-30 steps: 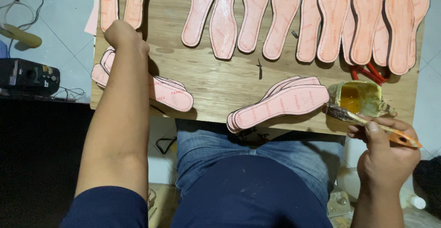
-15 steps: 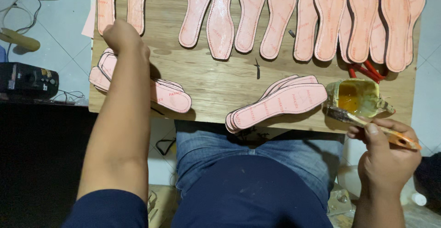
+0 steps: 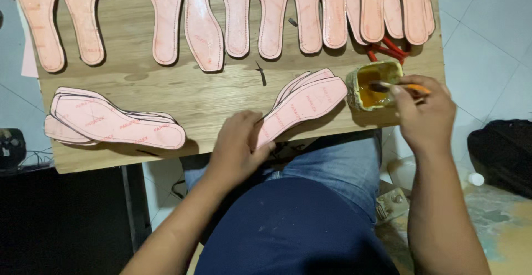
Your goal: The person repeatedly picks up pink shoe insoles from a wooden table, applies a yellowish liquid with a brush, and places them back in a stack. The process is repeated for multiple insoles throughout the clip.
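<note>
My left hand (image 3: 239, 144) rests on the front edge of the wooden board (image 3: 210, 95), its fingers on the heel end of a stack of pink insoles (image 3: 303, 104). My right hand (image 3: 424, 114) grips an orange-handled brush (image 3: 400, 88) whose bristles dip into a small tub of yellow glue (image 3: 372, 85). A second stack of pink insoles (image 3: 111, 122) lies at the board's left.
A row of single pink insoles (image 3: 238, 17) lies along the far side of the board, some glossy. Red-handled pliers (image 3: 388, 49) sit behind the glue tub. A black bag (image 3: 501, 153) lies on the floor at right.
My left hand has come back from the far left of the board to the middle stack of insoles. My right hand has lifted the brush into the glue tub.
</note>
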### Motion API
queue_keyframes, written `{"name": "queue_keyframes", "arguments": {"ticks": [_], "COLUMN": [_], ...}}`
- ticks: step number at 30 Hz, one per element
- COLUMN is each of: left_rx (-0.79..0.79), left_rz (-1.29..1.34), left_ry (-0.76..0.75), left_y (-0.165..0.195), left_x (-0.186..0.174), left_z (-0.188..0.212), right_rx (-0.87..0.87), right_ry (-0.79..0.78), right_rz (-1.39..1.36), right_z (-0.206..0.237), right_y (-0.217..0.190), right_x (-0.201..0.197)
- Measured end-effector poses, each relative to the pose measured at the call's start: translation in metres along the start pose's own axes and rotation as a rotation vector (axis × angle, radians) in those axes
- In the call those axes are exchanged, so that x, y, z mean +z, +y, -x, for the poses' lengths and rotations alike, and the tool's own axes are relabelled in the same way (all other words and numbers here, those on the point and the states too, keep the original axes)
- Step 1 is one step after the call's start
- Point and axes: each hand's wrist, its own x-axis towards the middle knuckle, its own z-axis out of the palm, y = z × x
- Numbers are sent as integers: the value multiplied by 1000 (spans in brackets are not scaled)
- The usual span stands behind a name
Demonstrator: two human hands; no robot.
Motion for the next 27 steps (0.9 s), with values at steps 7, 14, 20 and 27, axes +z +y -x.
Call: {"name": "queue_keyframes", "arguments": {"ticks": [7,14,20,27], "left_rx": [48,37,-185,-152], "left_rz": [-174,-146,-19,53], "left_ry": [25,145,27,78], "left_y": [0,7,9,1], "left_x": [22,16,-1,2], "left_z": [22,27,37,45], "right_rx": [-253,87,246,-310], "right_ry": [132,26,-104,-150], "right_rz": [-88,-512,-1169,-305], "right_z": [13,26,27,35], "right_y": [-4,-24,-39,-71], "right_x": [-20,-29,-11,42]}}
